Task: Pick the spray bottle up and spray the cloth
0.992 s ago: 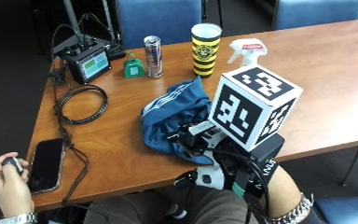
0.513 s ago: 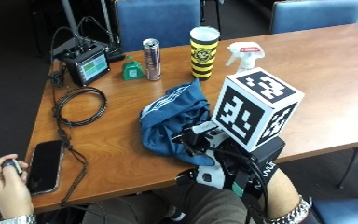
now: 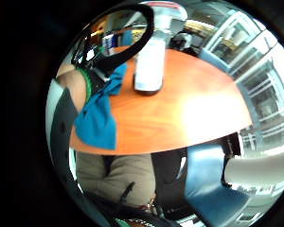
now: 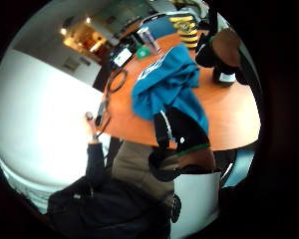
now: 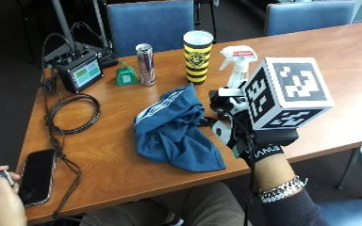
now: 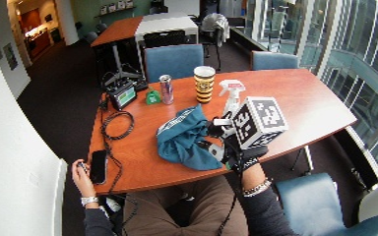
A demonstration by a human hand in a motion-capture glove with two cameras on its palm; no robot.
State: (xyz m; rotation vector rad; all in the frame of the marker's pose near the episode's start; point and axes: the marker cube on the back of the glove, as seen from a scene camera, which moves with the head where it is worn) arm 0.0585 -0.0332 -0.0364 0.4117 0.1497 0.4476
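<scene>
While the bottle stands untouched, progress: nothing of the task is done as far as these views show; I judge this the reach toward the pick-up.
Spray bottle: the white plastic spray bottle with a white trigger head and a red label [image 5: 236,66] stands upright on the orange-brown wooden table [image 5: 350,70], beside the crumpled teal-blue cloth [image 5: 175,129] and just beyond the hand; in the little-finger palm view its pale body [image 3: 149,66] looms close ahead, base on the wood.
Hand: the black-gloved right hand [image 5: 256,141] hangs over the table's near edge between cloth and bottle, holding nothing that I can see; whether its fingers are spread or curled I cannot tell, since the rig on the glove hides them.
Cloth: lies heaped on the table, dry for all that shows, its near edge by the hand.
Left to do: close on the bottle, lift it, aim the nozzle at the cloth, squeeze the trigger.
Nearby: a yellow-and-black striped cup [image 5: 197,56] and a slim silver-and-blue drink can [image 5: 145,63] stand behind the cloth.
</scene>
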